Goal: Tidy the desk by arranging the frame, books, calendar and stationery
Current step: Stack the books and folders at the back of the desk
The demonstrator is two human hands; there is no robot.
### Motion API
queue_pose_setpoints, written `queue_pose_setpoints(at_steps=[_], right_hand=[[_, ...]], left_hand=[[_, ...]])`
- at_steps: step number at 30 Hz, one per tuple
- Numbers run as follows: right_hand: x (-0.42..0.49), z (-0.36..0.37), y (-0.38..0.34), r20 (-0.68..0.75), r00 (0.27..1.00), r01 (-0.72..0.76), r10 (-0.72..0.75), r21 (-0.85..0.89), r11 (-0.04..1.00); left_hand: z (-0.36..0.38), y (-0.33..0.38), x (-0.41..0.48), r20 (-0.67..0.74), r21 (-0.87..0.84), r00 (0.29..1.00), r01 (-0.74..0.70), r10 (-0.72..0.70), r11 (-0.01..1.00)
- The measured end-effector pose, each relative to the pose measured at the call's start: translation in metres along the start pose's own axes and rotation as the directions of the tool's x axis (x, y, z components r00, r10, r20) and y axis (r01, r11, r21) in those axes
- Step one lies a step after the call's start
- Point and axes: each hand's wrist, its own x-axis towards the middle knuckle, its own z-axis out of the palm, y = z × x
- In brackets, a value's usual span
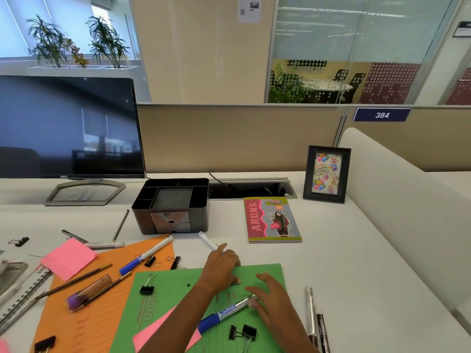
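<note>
We judge the tidying to be barely begun. The frame [326,173] stands upright at the far right of the tabletop [356,263], and the book [272,221] lies flat just near of it, so those two look roughly placed. The black organiser [200,217] sits in the middle with its top compartments showing nothing inside.

Almost all the stationery is loose. Pencils [76,278], pink notes [68,261], binder clips [147,286] and a blue-capped marker [145,256] lie across the orange folder [84,319] and the green folder [173,301]. Two pens [309,312] lie on the near right. We cannot pick out the calendar with certainty; a spiral-bound edge at the far left may be it.

Our left hand [223,267] covers the near end of a white marker [206,239], fingers bent down onto the green folder's far edge. We cannot tell whether it grips the marker.

Our right hand [271,300] is spread, fingertips touching the silver end of a second blue marker [229,309] on the green folder, holding nothing.

What is left, as we see it: gather the pens, pencils and clips into the organiser, stack the folders and place the calendar.
</note>
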Motion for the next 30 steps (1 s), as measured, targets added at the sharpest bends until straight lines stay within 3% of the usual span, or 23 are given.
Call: queue_pose_setpoints(at_steps=[2,7,19,26,30], right_hand=[[-0.003,0.003,0.002,0.031,0.999,0.035,-0.035,-0.028,0.999],[-0.007,0.009,0.009,0.062,0.996,-0.062,0.059,0.042,0.997],[-0.008,0.017,0.013,-0.085,0.992,-0.093,0.095,0.027,0.995],[-0.004,0.019,0.013,-0.155,0.985,-0.069,0.075,0.045,0.997],[0.001,0.016,0.012,-0.199,0.978,-0.066,0.065,0.003,0.998]], left_hand=[[-0.003,-0.002,0.004,0.058,0.034,0.998,0.004,-0.006,0.999],[-0.014,0.002,0.013,0.085,0.134,0.996,-0.014,0.002,0.991],[-0.01,0.018,0.016,0.1,0.232,0.995,-0.05,0.027,0.971],[-0.016,0.012,0.029,0.245,0.055,0.97,-0.006,-0.008,0.998],[-0.021,0.009,0.033,0.207,-0.129,0.978,0.036,-0.008,0.991]])
